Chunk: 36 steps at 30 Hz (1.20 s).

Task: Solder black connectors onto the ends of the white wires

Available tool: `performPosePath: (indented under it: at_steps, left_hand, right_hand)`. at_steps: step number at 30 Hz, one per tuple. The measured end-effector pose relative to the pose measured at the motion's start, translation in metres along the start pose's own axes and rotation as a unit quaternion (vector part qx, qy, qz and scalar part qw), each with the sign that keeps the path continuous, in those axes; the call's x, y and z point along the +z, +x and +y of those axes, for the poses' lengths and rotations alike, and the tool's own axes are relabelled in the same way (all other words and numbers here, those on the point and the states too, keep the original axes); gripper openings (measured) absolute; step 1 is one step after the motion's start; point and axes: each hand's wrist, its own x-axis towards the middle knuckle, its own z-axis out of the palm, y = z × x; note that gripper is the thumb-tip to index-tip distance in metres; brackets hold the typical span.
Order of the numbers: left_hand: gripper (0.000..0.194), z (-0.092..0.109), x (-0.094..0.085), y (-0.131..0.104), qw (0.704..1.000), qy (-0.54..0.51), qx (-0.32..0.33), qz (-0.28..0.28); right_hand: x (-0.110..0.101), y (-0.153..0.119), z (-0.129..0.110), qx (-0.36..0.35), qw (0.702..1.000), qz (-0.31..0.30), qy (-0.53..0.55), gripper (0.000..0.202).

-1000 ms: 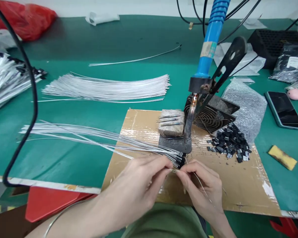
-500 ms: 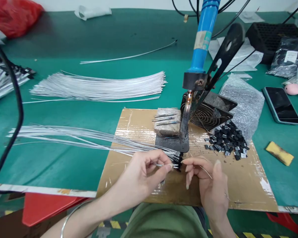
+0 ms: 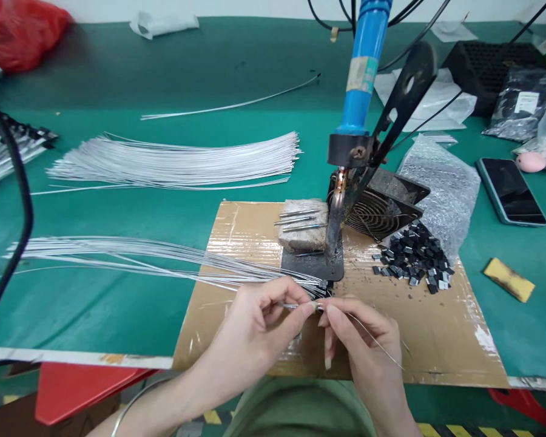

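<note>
My left hand (image 3: 273,318) is closed in a pinch on the end of a thin white cable (image 3: 291,305). Thumb and forefinger of my right hand (image 3: 368,340) are pressed together right beside the left fingertips, at the cable's tip. A thin silvery solder wire (image 3: 377,341) runs through the right hand and sticks out below it. What lies between the two sets of fingertips is mostly hidden. Just behind the hands lies a loose bundle of white cables (image 3: 164,247) with black ends. Above stands a blue-handled soldering iron (image 3: 364,73), its tip pointing down at a dark metal plate (image 3: 307,265).
A heap of small black connector pieces (image 3: 418,258) sits right on the cardboard (image 3: 459,340). Metal rods lie on a grey block (image 3: 304,226). Behind are a fan (image 3: 373,209), bubble wrap (image 3: 441,188), a phone (image 3: 512,191), a yellow sponge (image 3: 509,279) and a larger cable bundle (image 3: 177,161).
My right hand has moved left to meet the left fingertips, and its thumb and forefinger have closed together. The left hand keeps its pinch. The whole view has shifted slightly.
</note>
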Motion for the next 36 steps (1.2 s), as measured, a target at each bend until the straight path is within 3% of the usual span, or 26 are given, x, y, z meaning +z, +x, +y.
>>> performPosePath:
  at_steps: [3, 8, 15, 27, 36]
  left_hand:
    - [0.026, -0.003, 0.0, -0.003, 1.0, 0.014, -0.012, -0.004]
    - [0.026, -0.005, 0.001, -0.005, 1.0, 0.012, -0.005, -0.008]
    - [0.025, -0.005, 0.003, -0.005, 1.0, 0.015, 0.011, -0.008]
    - [0.025, 0.005, 0.002, -0.002, 0.999, 0.022, 0.037, -0.009]
    - [0.02, -0.004, 0.007, -0.004, 0.995, 0.047, 0.069, 0.046]
  right_hand:
    - [-0.001, 0.0, 0.0, 0.03, 0.999, -0.023, 0.028, 0.015]
    - [0.003, -0.003, -0.005, 0.099, 0.993, 0.025, 0.058, 0.021]
    - [-0.003, -0.001, 0.003, 0.09, 0.992, -0.021, 0.083, 0.016]
    - [-0.004, 0.007, -0.006, 0.147, 0.983, -0.031, 0.108, 0.025]
    - [-0.002, 0.008, -0.004, 0.131, 0.985, -0.023, 0.111, 0.027]
